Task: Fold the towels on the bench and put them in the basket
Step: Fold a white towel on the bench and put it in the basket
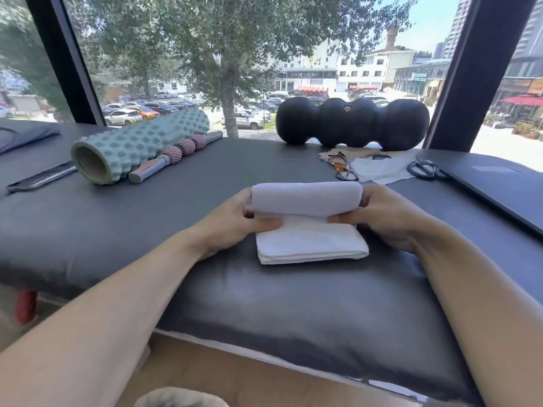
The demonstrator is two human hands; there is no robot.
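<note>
Towel (308, 227), white, one item: lies on the dark padded bench (117, 224) near its front edge, partly folded, the far half rolled up and over toward the near half.
Left hand (232, 221), at the towel's left end: fingers curled round the raised fold, holding it.
Right hand (385, 218), at the towel's right end: same hold, thumb tucked under the roll.
Risk, as I judge it: the near layers sit loose and close to the bench lip; an uneven pull by one hand could skew the fold or drag the whole towel off the front.
Beyond the towel, right: glasses (343, 167), scissors (424, 169); a careless sweep could catch them.
Beyond the towel, left: green foam roller (138, 145), beaded massage stick (176, 155).
Farthest behind the towel: black peanut roller (352, 123).
Basket: not clearly seen.
</note>
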